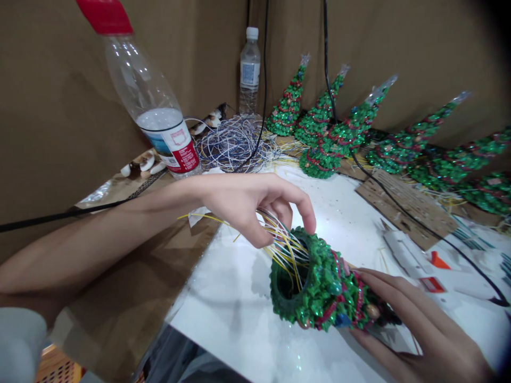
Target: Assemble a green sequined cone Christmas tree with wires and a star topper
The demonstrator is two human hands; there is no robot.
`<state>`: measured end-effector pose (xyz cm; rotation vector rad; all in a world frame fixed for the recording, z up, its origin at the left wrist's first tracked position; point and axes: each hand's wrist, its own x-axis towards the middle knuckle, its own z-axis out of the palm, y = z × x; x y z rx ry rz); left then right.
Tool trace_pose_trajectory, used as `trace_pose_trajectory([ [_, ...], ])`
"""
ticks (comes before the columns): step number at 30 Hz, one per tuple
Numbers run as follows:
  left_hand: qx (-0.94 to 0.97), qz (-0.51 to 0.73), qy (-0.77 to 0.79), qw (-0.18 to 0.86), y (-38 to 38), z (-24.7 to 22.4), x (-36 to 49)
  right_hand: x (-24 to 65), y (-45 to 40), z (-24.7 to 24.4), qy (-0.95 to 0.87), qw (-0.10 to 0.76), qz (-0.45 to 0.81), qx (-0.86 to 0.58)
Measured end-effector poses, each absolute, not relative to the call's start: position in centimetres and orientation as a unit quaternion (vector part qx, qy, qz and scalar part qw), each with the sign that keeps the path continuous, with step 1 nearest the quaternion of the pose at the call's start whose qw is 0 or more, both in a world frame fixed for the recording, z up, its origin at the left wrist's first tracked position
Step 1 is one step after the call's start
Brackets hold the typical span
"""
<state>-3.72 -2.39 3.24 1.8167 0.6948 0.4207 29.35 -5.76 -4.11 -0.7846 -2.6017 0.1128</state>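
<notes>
A small green decorated Christmas tree (319, 287) lies on its side over the white work surface, its hollow base facing left. Yellow and white wires (288, 246) come out of that opening in a bundle. My left hand (255, 207) is closed around the bundle just outside the base, thumb below, with one fingertip at the rim. Around the narrower upper part of the tree, my right hand (419, 324) has its fingers on one side and thumb on the other. The tree's tip is mostly hidden by that hand.
Several similar trees (287, 106) stand along the back right. A tangle of wires (235, 143) lies between a large red-capped bottle (159, 117) and a small water bottle (250, 69). A white glue gun (403, 255) and cardboard piece (403, 207) lie right, crossed by a black cable (423, 229).
</notes>
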Motion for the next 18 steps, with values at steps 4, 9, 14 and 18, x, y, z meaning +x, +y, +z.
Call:
trace_pose_trajectory([
  [4, 0.763, 0.179, 0.29, 0.549, -2.41, 3.22, -3.66, 29.71, -5.64, -4.24, -0.938, 0.21, 0.03, -0.274],
  [9, 0.762, 0.182, 0.29, 0.549, -2.42, 3.21, -3.61, 29.88, -5.72, -4.22, -0.939, 0.204, 0.031, -0.275],
  [14, 0.762, 0.185, 0.294, 0.547, -2.39, 3.21, -3.66, 29.71, -5.73, -4.22, -0.942, 0.202, 0.028, -0.267],
  [18, 0.76, 0.187, 0.292, 0.55, -2.4, 3.18, -3.71, 29.83, -5.75, -4.39, -0.939, 0.21, 0.027, -0.272],
])
